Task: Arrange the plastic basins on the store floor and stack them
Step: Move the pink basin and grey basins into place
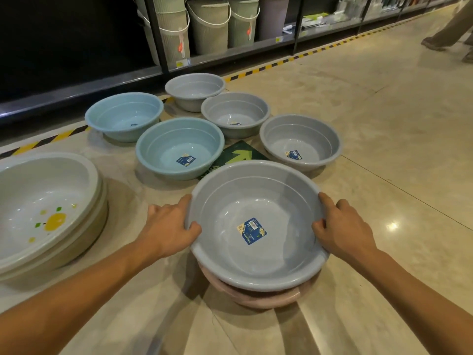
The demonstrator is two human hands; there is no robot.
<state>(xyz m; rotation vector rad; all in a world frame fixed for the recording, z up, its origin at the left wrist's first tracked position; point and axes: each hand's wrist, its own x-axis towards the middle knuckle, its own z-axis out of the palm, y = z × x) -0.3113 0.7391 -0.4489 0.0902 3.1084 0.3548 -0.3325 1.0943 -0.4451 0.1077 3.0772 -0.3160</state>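
Cream basin stack [84, 237] at the view's 9 o'clock. Two blue basins [179, 139] lie on the floor at 11 o'clock of the held grey basin [256, 190]. Left hand [169, 226] grips its rim at 9 o'clock, thumb hooked inside, fingers curled outside. A pink basin [268, 299] shows beneath it at 6 o'clock. Three loose grey basins [299, 134] lie from 12 to 1 o'clock. Right hand [343, 229] grips the rim likewise at 3 o'clock.

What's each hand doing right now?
Left hand: grips the round grey plastic basin by its rim.
Right hand: grips the same basin's opposite rim.
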